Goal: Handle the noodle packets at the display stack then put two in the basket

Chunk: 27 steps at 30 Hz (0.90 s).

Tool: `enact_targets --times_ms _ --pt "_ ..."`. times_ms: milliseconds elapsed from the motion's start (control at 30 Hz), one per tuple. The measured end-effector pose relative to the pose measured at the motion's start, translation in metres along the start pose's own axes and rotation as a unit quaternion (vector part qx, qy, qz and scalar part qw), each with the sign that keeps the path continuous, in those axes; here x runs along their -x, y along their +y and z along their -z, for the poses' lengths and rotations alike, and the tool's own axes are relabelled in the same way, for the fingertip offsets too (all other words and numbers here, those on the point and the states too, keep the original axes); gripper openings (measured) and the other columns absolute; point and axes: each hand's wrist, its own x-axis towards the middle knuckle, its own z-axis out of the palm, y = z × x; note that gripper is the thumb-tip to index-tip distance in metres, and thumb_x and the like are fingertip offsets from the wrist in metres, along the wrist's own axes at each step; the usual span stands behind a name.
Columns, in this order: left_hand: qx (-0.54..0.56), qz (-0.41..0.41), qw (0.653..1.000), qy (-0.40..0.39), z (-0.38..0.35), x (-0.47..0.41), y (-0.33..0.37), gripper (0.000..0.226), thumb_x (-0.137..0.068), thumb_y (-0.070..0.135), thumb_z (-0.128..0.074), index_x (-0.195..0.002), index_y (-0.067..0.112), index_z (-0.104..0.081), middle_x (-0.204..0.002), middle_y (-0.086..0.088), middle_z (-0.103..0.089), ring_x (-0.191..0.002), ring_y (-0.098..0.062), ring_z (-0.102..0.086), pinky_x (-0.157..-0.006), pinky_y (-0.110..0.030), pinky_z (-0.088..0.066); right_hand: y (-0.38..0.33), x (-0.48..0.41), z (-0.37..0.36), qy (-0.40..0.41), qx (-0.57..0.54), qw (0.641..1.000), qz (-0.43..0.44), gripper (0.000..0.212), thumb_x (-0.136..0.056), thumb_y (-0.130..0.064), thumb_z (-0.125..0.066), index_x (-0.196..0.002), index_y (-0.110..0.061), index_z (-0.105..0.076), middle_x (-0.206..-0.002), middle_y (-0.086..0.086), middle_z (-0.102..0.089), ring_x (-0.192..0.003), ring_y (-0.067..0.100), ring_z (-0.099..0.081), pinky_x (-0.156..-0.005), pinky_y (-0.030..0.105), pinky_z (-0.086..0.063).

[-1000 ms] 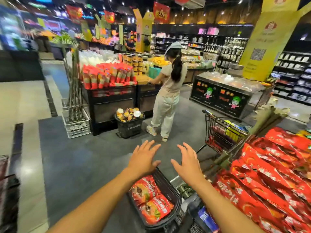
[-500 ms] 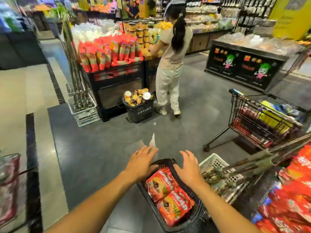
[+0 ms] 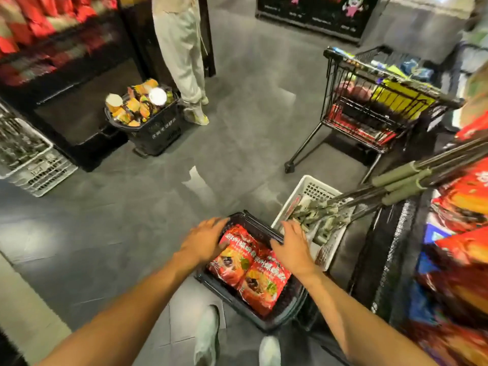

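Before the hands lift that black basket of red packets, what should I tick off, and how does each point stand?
1. Left hand on the black basket: ok, it rests on the left rim by a red noodle packet.
2. Right hand on the basket: ok, fingers lie over the folded handle at the far rim.
3. Firm grip: cannot tell, fingers are blurred.
4. Load settled: ok, both packets lie flat inside, the second red packet nearer the person.
5. Clearance on the right: not ok, the white crate sits close against the basket.
6. Floor ahead: ok, the grey floor is bare up to the shopping cart.
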Motion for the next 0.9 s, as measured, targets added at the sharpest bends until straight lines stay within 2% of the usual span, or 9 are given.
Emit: enact_targets --times_ms 133,267,400,467,533,567,667,800,900 --pt "-0.007 -0.028 0.998 -0.064 -0.034 -0.065 -0.027 0.073 -0.097 0.051 -0.059 -0.16 0.03 -0.028 -0.16 -0.003 -0.041 -0.141 -0.032 -0.046 -0.113 -0.048 -0.043 0.023 -0.027 -0.04 0.004 -0.013 0.996 -0.085 0.066 -0.095 -0.039 -0.064 -0.152 -0.016 -0.042 -0.16 0.008 -0.036 -0.15 0.027 -0.031 -0.122 0.042 -0.031" --pt "-0.018 -0.036 0.993 -0.109 -0.087 -0.125 -0.063 0.077 -0.095 0.057 -0.056 -0.161 0.036 -0.023 -0.162 -0.001 -0.039 -0.144 -0.028 -0.044 -0.112 -0.044 -0.044 0.052 -0.055 -0.093 -0.001 -0.021 0.99 -0.14 0.062 -0.095 -0.039 -0.063 -0.15 -0.014 -0.046 -0.155 0.009 -0.042 -0.143 0.03 -0.04 -0.116 0.042 -0.037" --pt "-0.015 -0.024 0.988 -0.155 -0.146 -0.175 -0.094 0.081 -0.097 0.059 -0.053 -0.164 0.03 -0.016 -0.165 -0.006 -0.034 -0.147 -0.032 -0.04 -0.115 -0.047 -0.041 0.09 -0.074 -0.158 -0.013 -0.049 0.983 -0.176 0.076 -0.086 -0.054 -0.048 -0.148 -0.011 -0.047 -0.153 0.013 -0.043 -0.144 0.034 -0.038 -0.119 0.046 -0.033" --pt "-0.004 0.0 0.985 -0.171 -0.186 -0.201 -0.114 0.086 -0.094 0.065 -0.052 -0.163 0.03 -0.017 -0.161 -0.008 -0.04 -0.144 -0.034 -0.043 -0.113 -0.048 -0.043 0.104 -0.082 -0.186 -0.02 -0.064 0.98 -0.187 0.07 -0.092 -0.05 -0.055 -0.149 -0.012 -0.046 -0.155 0.012 -0.041 -0.145 0.032 -0.036 -0.12 0.045 -0.031" --pt "0.022 0.022 0.982 -0.186 -0.225 -0.224 -0.133 0.09 -0.086 0.074 -0.05 -0.159 0.028 -0.024 -0.153 -0.011 -0.05 -0.138 -0.033 -0.05 -0.11 -0.046 -0.046 0.119 -0.09 -0.212 -0.018 -0.067 0.977 -0.2 0.063 -0.097 -0.039 -0.062 -0.152 -0.013 -0.043 -0.157 0.009 -0.038 -0.148 0.028 -0.033 -0.121 0.041 -0.029" --pt "0.036 0.037 0.98 -0.193 -0.239 -0.232 -0.136 0.09 -0.086 0.071 -0.054 -0.158 0.024 -0.029 -0.15 -0.013 -0.052 -0.136 -0.034 -0.052 -0.109 -0.044 -0.046 0.129 -0.094 -0.226 -0.016 -0.069 0.976 -0.206 0.063 -0.098 -0.035 -0.063 -0.153 -0.015 -0.041 -0.158 0.009 -0.038 -0.148 0.027 -0.032 -0.121 0.04 -0.028" --pt "0.085 0.096 0.968 -0.217 -0.279 -0.253 -0.142 0.08 -0.093 0.043 -0.072 -0.156 0.01 -0.035 -0.149 -0.018 -0.052 -0.135 -0.036 -0.053 -0.107 -0.038 -0.044 0.157 -0.103 -0.265 -0.013 -0.087 0.971 -0.224 0.061 -0.097 -0.033 -0.064 -0.152 -0.015 -0.043 -0.155 0.011 -0.042 -0.146 0.028 -0.036 -0.121 0.04 -0.03" --pt "0.142 0.205 0.939 -0.235 -0.327 -0.271 -0.144 0.093 -0.092 0.041 -0.075 -0.158 0.004 -0.022 -0.154 -0.021 -0.047 -0.137 -0.038 -0.05 -0.104 -0.038 -0.044 0.182 -0.104 -0.3 -0.012 -0.137 0.955 -0.264 0.06 -0.099 -0.029 -0.065 -0.152 -0.012 -0.043 -0.153 0.007 -0.041 -0.143 0.024 -0.039 -0.121 0.038 -0.031" --pt "0.191 0.255 0.922 -0.22 -0.35 -0.278 -0.141 0.1 -0.089 0.038 -0.08 -0.159 0.007 -0.016 -0.158 -0.02 -0.04 -0.127 -0.034 -0.057 -0.106 -0.04 -0.043 0.198 -0.103 -0.318 -0.011 -0.152 0.948 -0.279 0.063 -0.098 -0.028 -0.069 -0.153 -0.014 -0.041 -0.153 0.006 -0.043 -0.143 0.024 -0.041 -0.12 0.039 -0.033"
